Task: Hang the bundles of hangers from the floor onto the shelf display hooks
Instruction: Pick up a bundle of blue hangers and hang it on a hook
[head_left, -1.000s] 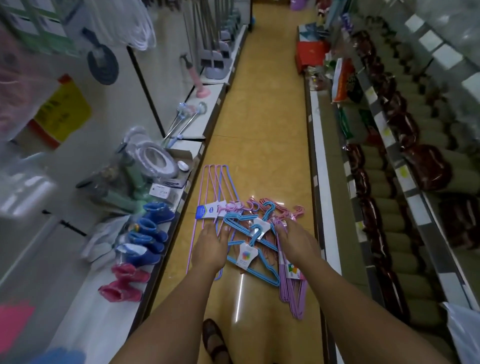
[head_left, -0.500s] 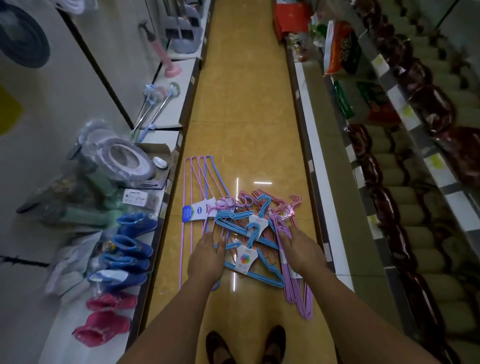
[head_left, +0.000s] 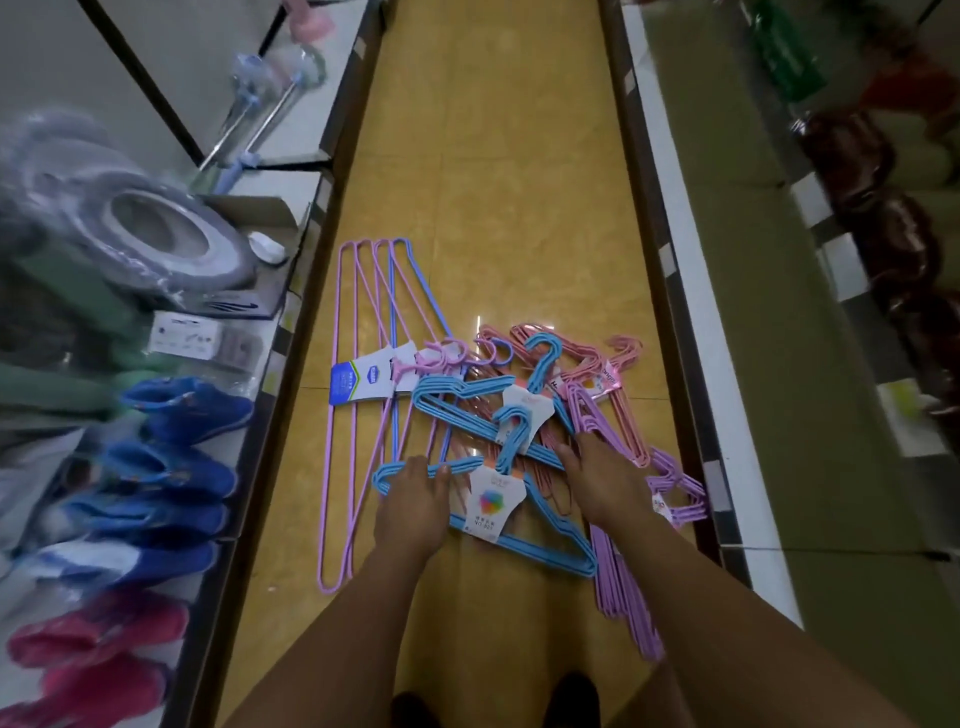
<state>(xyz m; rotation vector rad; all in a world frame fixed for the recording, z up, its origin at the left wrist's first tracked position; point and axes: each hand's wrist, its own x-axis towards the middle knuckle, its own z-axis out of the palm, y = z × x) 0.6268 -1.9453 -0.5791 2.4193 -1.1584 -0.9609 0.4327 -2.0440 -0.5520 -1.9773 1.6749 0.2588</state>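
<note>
Both our hands reach the hanger pile on the floor (head_left: 493, 156): left hand (head_left: 413, 501) seemingly gripping the blue bundle (head_left: 524, 545), right hand (head_left: 597, 475) pressing purple hangers (head_left: 623, 587), fingers hidden.

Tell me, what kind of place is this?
Most likely a household goods shop aisle. Labelled hanger bundles lie on the yellow floor between two low shelves; the left one holds rows of small blue boots and wrapped goods, with price-tag strips along the edges.
</note>
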